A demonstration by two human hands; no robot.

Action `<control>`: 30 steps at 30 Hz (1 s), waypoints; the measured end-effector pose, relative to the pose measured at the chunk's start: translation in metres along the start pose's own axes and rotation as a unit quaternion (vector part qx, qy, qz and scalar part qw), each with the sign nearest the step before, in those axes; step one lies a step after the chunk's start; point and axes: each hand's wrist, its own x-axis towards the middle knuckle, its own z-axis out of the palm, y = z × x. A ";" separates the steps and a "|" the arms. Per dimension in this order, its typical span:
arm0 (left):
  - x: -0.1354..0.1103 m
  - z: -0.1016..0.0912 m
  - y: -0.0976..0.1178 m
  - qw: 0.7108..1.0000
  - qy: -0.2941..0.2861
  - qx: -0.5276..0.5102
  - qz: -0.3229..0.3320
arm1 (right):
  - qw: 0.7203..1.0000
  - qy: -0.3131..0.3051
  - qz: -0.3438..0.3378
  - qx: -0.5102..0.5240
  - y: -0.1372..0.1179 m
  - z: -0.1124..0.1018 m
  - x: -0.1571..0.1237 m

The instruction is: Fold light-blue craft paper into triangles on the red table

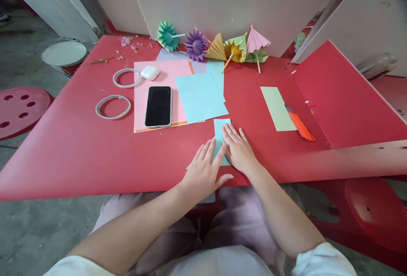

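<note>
A light blue piece of paper (220, 128) lies on the red table near its front edge, partly covered by both hands. My left hand (203, 163) rests over its left side with fingers stretched out and the thumb apart. My right hand (238, 149) lies flat along its right side, fingertips near the top edge. Neither hand grips anything. Just beyond lies a larger light blue sheet (202, 98), on top of pink paper (141, 110). How the paper under my palms is folded is hidden.
A phone (158, 106), an earbud case (150, 72) and two tape rolls (113, 107) (126, 78) lie to the left. Folded paper umbrellas (196, 44) line the back. At right are a pale green strip (275, 108), an orange utility knife (301, 126) and a raised red panel (352, 98).
</note>
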 end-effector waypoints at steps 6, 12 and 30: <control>0.003 0.007 -0.002 1.000 -0.014 -0.011 0.008 | 1.000 0.007 0.013 -0.007 -0.005 0.004 0.001; 0.003 0.006 -0.004 0.999 -0.024 -0.020 0.013 | 1.000 0.011 0.020 -0.016 -0.008 0.007 0.001; 0.005 -0.003 -0.025 0.996 -0.059 -0.029 0.054 | 1.000 0.009 -0.003 -0.018 -0.008 0.003 -0.002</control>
